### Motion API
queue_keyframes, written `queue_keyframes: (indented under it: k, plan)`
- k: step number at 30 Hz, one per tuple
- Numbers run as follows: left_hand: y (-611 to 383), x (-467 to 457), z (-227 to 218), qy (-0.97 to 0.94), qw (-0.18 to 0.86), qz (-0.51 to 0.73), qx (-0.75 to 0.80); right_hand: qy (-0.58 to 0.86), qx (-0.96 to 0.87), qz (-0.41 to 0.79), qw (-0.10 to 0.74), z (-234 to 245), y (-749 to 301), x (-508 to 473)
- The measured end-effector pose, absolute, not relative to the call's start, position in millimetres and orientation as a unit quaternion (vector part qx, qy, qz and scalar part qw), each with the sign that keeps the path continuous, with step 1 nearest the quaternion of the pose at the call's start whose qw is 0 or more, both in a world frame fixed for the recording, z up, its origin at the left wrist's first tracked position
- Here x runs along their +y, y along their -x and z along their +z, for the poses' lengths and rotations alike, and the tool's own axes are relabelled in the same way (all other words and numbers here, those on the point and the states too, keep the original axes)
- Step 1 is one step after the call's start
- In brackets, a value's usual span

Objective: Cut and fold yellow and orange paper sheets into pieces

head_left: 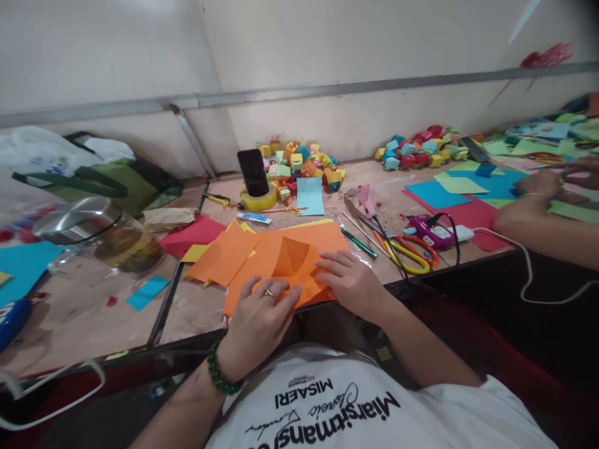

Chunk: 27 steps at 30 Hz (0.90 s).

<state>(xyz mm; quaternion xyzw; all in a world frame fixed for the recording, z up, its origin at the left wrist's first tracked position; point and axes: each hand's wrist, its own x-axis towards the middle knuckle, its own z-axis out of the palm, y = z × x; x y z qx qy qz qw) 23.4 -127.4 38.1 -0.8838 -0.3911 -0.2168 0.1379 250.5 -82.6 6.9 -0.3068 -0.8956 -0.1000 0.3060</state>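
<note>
A folded sheet of orange paper [292, 259] lies in front of me, its upper part raised in creased flaps. It rests on a larger orange sheet [322, 234]. My left hand [264, 315], with a ring and a green bead bracelet, curls its fingers and thumb on the near left part of the folded paper. From the right, my right hand [355, 284] lies on the paper's edge, fingers stretched and slightly apart. The paper's near edge is partly hidden by my hands. More orange sheets [219, 255] lie to the left.
A phone [253, 173] leans on a tape roll [259, 199] behind the paper. Piles of small paper cubes [304, 165] stand by the wall. Scissors [412, 254], a green pen [359, 242] and a glue gun [365, 199] lie rightward. A glass jar [126, 243] lies left. Another person's hand [540, 184] works far right.
</note>
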Motion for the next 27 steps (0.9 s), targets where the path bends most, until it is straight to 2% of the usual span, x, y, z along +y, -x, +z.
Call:
queue_keyframes:
  k: [9,15,19,23,27]
  plan:
    - [10,-98,17,0.874,-0.047,-0.184,-0.447,0.349,-0.888,0.111,0.278,-7,-269,-78]
    - [12,-92,4,0.840,-0.095,-0.211,-0.490,0.369,-0.870,0.202,0.256,-5,-283,-61]
    - [8,-92,4,0.802,-0.137,-0.232,-0.533,0.432,-0.820,0.240,0.288,-11,-276,-56]
    - [2,-91,6,0.779,-0.064,-0.206,-0.589,0.520,-0.770,0.207,0.306,-19,-266,-56]
    - [0,-91,4,0.758,0.048,-0.169,-0.628,0.545,-0.788,0.045,0.283,-24,-260,-58]
